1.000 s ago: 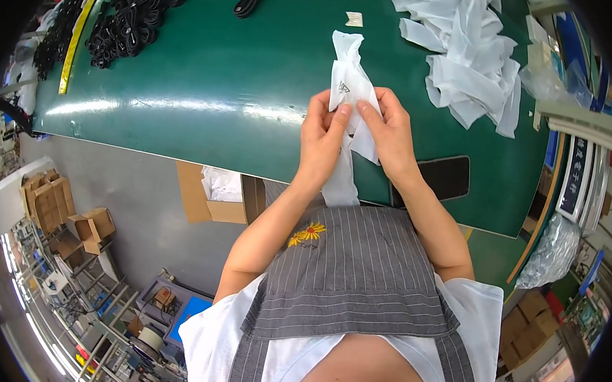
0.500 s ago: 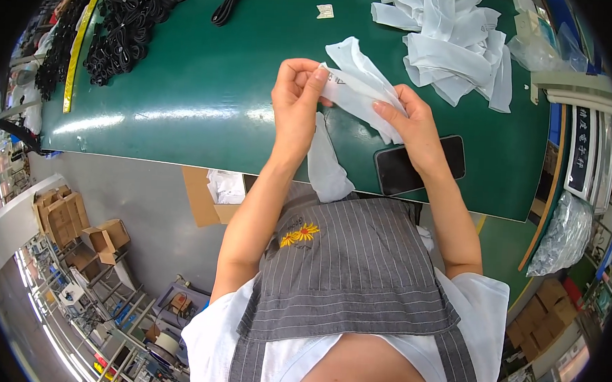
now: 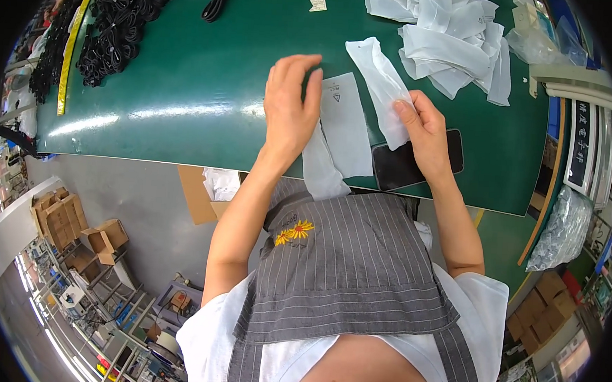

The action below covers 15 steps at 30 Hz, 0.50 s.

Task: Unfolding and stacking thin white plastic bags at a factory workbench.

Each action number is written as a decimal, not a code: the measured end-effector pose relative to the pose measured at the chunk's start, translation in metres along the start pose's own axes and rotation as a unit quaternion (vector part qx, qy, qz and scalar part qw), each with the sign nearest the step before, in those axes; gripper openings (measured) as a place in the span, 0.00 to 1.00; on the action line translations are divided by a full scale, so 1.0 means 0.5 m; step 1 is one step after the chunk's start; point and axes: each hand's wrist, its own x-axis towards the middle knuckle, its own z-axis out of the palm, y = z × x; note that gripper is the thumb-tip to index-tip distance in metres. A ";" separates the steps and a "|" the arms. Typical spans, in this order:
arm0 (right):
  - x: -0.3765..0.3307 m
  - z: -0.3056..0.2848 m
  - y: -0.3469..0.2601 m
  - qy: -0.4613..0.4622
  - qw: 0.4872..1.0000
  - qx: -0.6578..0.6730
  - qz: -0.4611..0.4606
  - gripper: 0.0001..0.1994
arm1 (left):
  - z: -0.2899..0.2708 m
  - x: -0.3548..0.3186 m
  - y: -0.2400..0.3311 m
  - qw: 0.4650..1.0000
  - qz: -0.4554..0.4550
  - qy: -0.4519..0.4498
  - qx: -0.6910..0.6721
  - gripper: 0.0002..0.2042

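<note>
My left hand [image 3: 291,107] rests flat, fingers together, on the left edge of a white flat bag [image 3: 346,124] lying on the green table [image 3: 187,81]. The lower end of this bag hangs over the table's near edge. My right hand [image 3: 423,128] pinches another white bag [image 3: 384,84] that lies at a slant to the right of the first one. Under my right hand lies a black phone [image 3: 401,165], screen up.
A heap of white bags [image 3: 452,39] lies at the far right of the table. Black cable bundles [image 3: 114,29] and a yellow strip [image 3: 71,47] sit at the far left. A small white tag [image 3: 318,3] lies at the far edge. Cardboard boxes [image 3: 62,213] stand on the floor.
Both hands came apart and lowered the bags to the table. The left hand now presses one bag flat; the right hand drew the other bag off to the right.
</note>
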 end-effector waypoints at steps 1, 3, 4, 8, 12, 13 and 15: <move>-0.002 0.000 -0.001 -0.015 1.000 0.017 0.010 0.10 | -0.010 0.011 0.017 0.979 -0.112 -0.024 -0.168 0.11; -0.009 0.003 -0.005 -0.047 0.998 0.042 0.026 0.10 | -0.029 0.041 0.054 0.850 -0.266 -0.074 -0.449 0.13; -0.010 0.006 -0.009 -0.078 0.994 0.067 0.041 0.10 | -0.029 0.041 0.050 0.850 -0.266 -0.072 -0.449 0.13; -0.014 0.018 -0.028 -0.109 0.993 0.025 0.023 0.11 | -0.028 0.038 0.054 0.755 -0.332 -0.117 -0.554 0.09; 0.018 0.045 -0.081 0.017 0.989 -0.049 -0.141 0.13 | -0.031 0.025 0.088 0.777 -0.300 -0.092 -0.545 0.07; 0.024 0.053 -0.094 0.024 0.984 -0.086 -0.154 0.12 | -0.030 0.024 0.095 0.791 -0.291 -0.096 -0.530 0.06; 0.036 0.060 -0.104 0.047 0.981 -0.102 -0.157 0.09 | -0.035 0.019 0.102 0.803 -0.286 -0.086 -0.515 0.06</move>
